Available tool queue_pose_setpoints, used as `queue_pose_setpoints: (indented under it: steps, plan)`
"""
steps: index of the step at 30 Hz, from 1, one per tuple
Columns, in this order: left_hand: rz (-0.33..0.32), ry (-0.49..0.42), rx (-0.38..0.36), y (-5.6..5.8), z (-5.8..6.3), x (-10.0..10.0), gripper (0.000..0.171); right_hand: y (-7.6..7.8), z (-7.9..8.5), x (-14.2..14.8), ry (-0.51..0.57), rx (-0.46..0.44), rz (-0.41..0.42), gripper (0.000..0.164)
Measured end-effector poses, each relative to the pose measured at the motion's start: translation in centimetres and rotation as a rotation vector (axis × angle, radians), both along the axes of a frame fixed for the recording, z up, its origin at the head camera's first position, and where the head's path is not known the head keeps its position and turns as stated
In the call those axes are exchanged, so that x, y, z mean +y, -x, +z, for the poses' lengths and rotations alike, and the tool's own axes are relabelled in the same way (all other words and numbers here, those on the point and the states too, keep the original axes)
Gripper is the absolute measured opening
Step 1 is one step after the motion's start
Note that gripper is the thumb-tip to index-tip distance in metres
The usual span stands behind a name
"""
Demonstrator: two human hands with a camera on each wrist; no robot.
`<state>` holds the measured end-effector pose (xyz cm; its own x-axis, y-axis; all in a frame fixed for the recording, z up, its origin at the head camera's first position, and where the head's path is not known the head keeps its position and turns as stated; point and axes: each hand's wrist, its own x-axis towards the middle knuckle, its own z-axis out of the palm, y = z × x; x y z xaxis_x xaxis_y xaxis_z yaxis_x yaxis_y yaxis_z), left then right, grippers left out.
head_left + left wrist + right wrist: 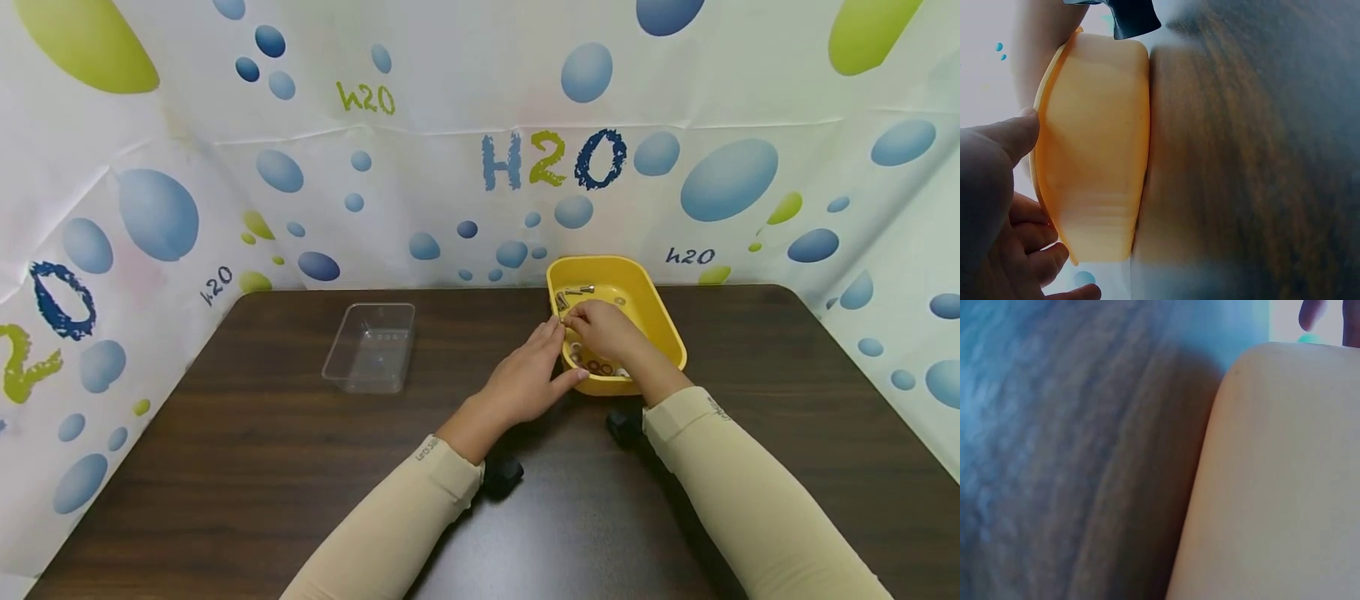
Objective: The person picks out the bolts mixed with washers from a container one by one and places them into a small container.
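At the far left, a white printed cloth (pixel 435 183) with blue and green drops rises beside the dark wood-grained surface (pixel 225 450) and runs along behind it. On the left part of the surface, near its back edge, sits a clear plastic box (pixel 371 358). Further right, a cream left sleeve (pixel 382 533) leads to a black wrist device (pixel 501 477) and the left hand (pixel 517 382), its fingers extended along the left rim of a yellow bin (pixel 670 337), its thumb spread apart and touching the near rim. The bin stands right of centre at the back of the surface. Inside, metal screws (pixel 581 290) lie toward the far left corner, rings (pixel 594 367) gather at the near end, and one washer (pixel 619 301) lies further back. The right hand (pixel 609 332) reaches in over the near side, fingertips drawn together at the left wall; whether they pinch a piece, I cannot tell. Another black device (pixel 624 427) and the right sleeve (pixel 750 492) come last.
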<state>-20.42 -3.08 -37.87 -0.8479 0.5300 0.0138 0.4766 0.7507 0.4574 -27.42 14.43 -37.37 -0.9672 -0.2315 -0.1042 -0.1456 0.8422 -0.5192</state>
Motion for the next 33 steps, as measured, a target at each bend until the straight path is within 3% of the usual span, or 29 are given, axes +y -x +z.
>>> queue_pose_setpoints:
  steps: [12, 24, 33]
  plan:
    - [-0.003, 0.001, 0.014, 0.1, 0.2, -0.3, 0.084, -0.2, 0.2, -0.2, 0.039, 0.044, 0.016, 0.018]
    - [-0.005, -0.003, 0.011, -0.2, -0.4, -0.4, 0.085, -0.7, 0.0, -0.1, 0.055, 0.15, -0.023, 0.021]
    - [-0.016, -0.011, 0.046, -0.3, -0.3, -0.9, 0.083, -1.6, 0.7, -0.2, 0.15, 0.251, -0.029, 0.026]
